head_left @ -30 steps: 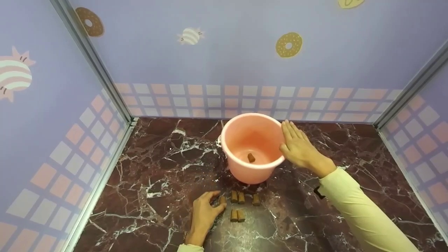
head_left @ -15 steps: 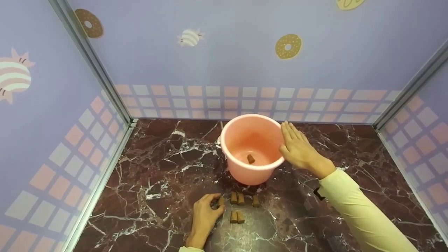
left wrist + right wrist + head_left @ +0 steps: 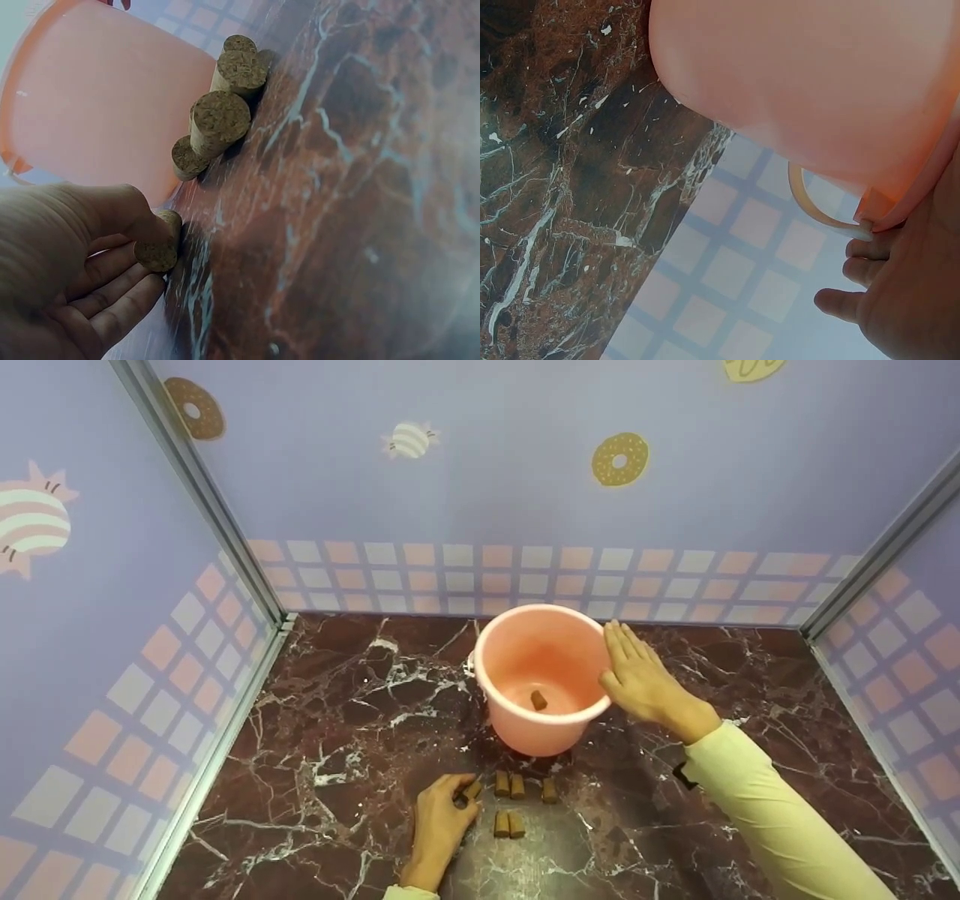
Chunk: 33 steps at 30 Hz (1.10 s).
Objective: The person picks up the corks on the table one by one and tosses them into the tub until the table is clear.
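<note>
Left hand [image 3: 439, 821] pinches 1 cork [image 3: 472, 790], newly tilted: pickup probably begun. Right hand [image 3: 645, 684], fingers straight, against bucket [image 3: 534, 735].

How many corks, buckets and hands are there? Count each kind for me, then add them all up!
Corks: 7 (5 on the dark surface, 1 held by the left hand, 1 inside the pink bucket)
Buckets: 1
Hands: 2 (the left hand and the right hand)
Total: 10
</note>
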Tool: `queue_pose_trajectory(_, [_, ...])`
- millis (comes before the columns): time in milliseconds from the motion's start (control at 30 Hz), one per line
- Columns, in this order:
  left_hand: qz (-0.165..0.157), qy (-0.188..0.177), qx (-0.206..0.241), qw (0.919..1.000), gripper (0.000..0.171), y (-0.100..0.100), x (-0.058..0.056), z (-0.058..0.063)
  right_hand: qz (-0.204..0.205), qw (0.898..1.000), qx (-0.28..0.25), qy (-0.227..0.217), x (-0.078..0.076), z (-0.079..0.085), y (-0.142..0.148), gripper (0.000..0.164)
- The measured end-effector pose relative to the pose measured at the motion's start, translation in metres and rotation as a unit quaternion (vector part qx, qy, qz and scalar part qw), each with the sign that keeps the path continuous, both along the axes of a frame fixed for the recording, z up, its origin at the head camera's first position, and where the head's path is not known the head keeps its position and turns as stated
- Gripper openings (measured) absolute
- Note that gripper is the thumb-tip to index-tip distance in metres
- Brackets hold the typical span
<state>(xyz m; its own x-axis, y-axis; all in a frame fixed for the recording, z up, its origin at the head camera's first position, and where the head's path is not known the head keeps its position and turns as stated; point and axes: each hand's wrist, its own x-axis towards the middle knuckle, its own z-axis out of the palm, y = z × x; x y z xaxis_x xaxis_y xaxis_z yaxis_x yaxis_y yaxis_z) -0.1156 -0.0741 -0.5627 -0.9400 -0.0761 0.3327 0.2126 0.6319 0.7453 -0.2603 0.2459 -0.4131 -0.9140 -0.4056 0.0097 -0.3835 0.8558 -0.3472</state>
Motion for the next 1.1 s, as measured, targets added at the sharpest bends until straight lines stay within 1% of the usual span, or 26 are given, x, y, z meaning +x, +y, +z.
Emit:
queue_pose_trajectory(233, [-0.002,0.022,-0.018,0.9996,0.033,0.0020,-0.0008,0.0008,0.002,1.000,0.000,0.005,-0.0005,0.0003,0.0018,0.074])
queue_pose_trajectory(600, [0.006,0.029,-0.019,0.9994,0.032,0.0026,0.0002,0.0003,0.004,1.000,0.002,0.005,0.0000,0.0014,0.0002,0.074])
queue_pose_trajectory(900, [0.005,0.037,-0.003,0.9993,0.032,0.0021,-0.0005,-0.0016,-0.001,1.000,0.006,0.002,-0.0012,0.0023,0.0002,0.074])
queue_pose_trajectory(1100, [0.001,0.029,0.013,0.9995,0.032,0.0005,-0.0004,-0.0030,0.004,1.000,0.010,0.007,-0.0010,0.0005,0.0001,0.074])
